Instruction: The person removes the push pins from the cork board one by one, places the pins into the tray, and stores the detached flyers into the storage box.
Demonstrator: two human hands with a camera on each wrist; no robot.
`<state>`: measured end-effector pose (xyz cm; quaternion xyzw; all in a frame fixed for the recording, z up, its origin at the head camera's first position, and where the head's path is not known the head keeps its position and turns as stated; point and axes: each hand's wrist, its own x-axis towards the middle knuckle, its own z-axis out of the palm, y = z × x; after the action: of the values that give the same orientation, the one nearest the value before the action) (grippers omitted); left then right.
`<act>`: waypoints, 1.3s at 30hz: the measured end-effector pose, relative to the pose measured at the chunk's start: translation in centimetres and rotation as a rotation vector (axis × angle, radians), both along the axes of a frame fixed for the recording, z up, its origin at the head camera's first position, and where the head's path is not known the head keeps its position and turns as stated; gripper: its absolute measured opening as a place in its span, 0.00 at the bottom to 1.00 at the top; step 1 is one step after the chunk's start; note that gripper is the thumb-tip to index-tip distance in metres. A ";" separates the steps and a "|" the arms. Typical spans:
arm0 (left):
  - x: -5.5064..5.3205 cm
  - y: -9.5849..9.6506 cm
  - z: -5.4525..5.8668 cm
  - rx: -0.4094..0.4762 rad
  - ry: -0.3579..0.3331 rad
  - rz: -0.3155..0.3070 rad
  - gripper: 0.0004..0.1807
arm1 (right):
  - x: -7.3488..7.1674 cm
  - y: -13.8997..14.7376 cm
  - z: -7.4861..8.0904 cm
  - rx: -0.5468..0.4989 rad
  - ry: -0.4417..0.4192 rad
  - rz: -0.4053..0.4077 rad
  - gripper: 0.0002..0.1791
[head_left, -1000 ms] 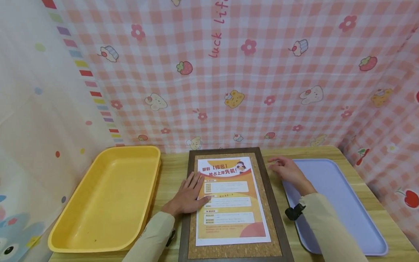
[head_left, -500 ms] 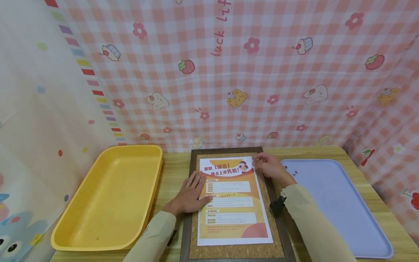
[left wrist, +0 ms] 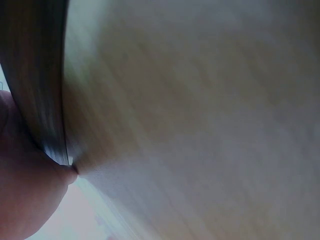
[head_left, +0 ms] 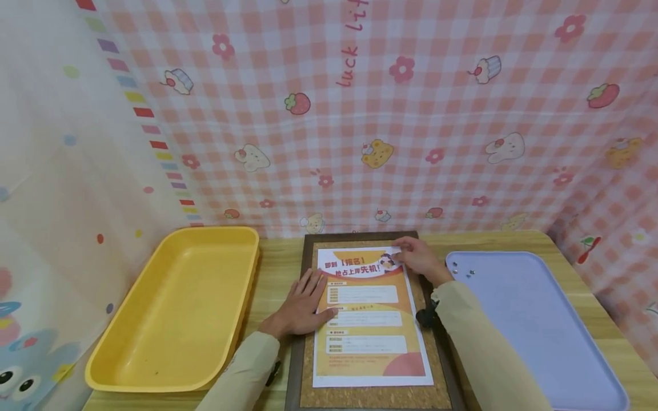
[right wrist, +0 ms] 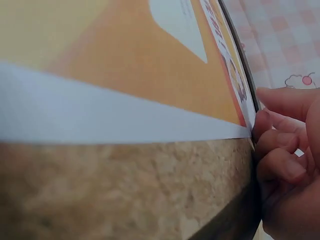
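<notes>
A printed orange-and-white poster (head_left: 367, 317) lies on a cork board (head_left: 377, 397) with a dark brown frame. My left hand (head_left: 302, 309) rests with fingers spread over the poster's left edge and the board's frame. At the upper right corner of the poster is my right hand (head_left: 418, 261). In the right wrist view its curled fingers (right wrist: 282, 167) meet the poster's corner (right wrist: 240, 131); whether a small thing is between the fingertips cannot be seen. The left wrist view shows part of the left hand (left wrist: 30, 190) against the dark frame (left wrist: 37, 65).
A deep yellow tray (head_left: 252, 274) stands to the left of the board. On the right lies a flat lilac tray (head_left: 534, 331), with several tiny shiny pieces (head_left: 470, 273) near its upper left corner. A pink checked cloth (head_left: 329, 137) hangs behind the wooden table (head_left: 277, 257).
My right hand has moved left from beside the lilac tray to the poster's upper right corner. The left hand has stayed on the poster's left edge.
</notes>
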<state>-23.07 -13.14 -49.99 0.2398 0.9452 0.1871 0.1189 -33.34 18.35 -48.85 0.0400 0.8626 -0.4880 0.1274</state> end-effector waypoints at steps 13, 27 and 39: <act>-0.1 0.2 0.2 -0.002 -0.005 0.009 0.46 | -0.4 0.4 0.4 -0.035 -0.054 -0.018 0.24; 0.1 0.3 0.1 -0.020 -0.007 0.006 0.45 | -0.5 0.2 0.4 0.005 -0.045 0.005 0.23; -0.3 -0.1 -1.4 -0.002 0.014 0.018 0.47 | -0.6 -1.2 0.8 0.159 0.092 0.002 0.19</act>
<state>-23.38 -13.29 -51.34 0.2324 0.9483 0.1854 0.1110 -33.90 17.19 -48.05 0.0267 0.9035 -0.4192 0.0847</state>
